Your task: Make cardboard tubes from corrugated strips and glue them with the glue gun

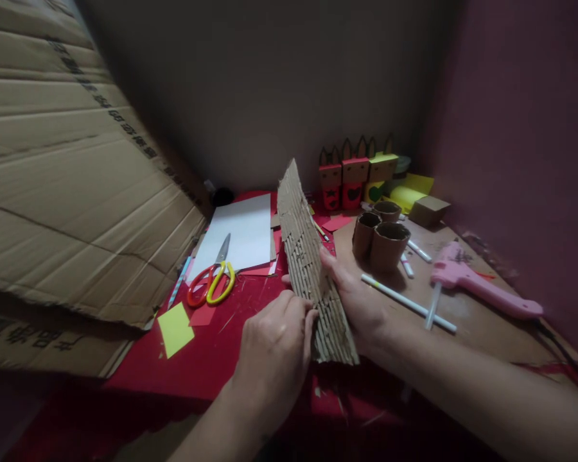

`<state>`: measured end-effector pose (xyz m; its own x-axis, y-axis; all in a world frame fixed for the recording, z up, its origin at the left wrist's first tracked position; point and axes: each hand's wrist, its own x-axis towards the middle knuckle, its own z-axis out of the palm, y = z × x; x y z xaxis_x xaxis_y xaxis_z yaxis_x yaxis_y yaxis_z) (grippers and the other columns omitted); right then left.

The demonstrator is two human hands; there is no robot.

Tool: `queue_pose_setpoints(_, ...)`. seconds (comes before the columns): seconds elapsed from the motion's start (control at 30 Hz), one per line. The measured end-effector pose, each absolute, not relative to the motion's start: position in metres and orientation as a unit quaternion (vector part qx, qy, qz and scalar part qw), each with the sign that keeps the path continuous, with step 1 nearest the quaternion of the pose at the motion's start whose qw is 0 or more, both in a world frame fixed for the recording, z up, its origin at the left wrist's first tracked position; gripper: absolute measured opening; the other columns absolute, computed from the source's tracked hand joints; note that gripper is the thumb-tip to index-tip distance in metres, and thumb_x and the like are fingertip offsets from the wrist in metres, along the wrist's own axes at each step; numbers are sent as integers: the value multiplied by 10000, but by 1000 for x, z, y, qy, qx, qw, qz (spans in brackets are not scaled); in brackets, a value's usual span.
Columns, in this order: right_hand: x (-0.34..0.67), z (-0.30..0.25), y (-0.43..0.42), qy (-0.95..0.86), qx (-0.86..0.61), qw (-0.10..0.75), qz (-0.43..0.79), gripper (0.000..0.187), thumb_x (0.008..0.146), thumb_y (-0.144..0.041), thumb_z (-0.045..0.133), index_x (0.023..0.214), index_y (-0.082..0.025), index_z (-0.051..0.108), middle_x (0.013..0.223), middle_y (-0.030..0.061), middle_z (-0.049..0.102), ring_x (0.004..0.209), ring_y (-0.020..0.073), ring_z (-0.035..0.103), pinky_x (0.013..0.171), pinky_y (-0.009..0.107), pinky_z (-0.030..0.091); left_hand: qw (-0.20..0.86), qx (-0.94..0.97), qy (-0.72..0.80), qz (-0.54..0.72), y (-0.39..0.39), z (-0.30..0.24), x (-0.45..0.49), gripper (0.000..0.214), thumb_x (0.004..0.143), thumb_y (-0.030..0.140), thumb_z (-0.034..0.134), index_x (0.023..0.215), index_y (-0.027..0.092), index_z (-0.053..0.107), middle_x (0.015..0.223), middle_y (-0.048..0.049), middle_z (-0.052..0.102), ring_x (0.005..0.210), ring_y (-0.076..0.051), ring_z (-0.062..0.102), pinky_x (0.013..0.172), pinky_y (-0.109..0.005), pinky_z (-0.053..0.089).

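Note:
A long strip of corrugated cardboard (306, 256) with its ribbed side showing stands on edge above the red table (212, 359). My left hand (274, 350) grips its near end, fingers closed against the ribbed face. My right hand (354, 292) holds it from the right side, fingers wrapped behind the strip and thumb on top. The strip tilts away from me toward the back wall.
Red and yellow scissors (212, 279) lie on a white sheet (238, 234). Cardboard tubes (383, 240), glue sticks (407, 301) and a pink glue gun (476, 285) sit on the right. Big cardboard sheets (62, 179) lean at the left. Coloured paper figures (354, 176) stand at the back.

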<state>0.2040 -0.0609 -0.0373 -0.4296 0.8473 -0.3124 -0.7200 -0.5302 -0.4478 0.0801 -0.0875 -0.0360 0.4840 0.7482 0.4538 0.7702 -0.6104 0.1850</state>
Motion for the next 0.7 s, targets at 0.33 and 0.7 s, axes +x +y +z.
queue_pose_setpoints(0.33,201,-36,-69,-147,-286,454,831,422,799,-553,484,768,-152,611,543,-3,551,661,175,595,714,317,461,24,-857,-498,-129,-88,-24,87,147,830,157,405,727,183,507,705,-38,563,609,-204,555,535,-322,423)
queue_pose_setpoints(0.7,202,-39,-67,-196,-231,443,844,418,864,-472,409,910,-118,626,669,41,628,560,123,571,509,220,431,132,-867,-454,-156,-72,-19,79,71,774,182,473,714,189,511,728,-29,548,657,-185,528,554,-293,383)
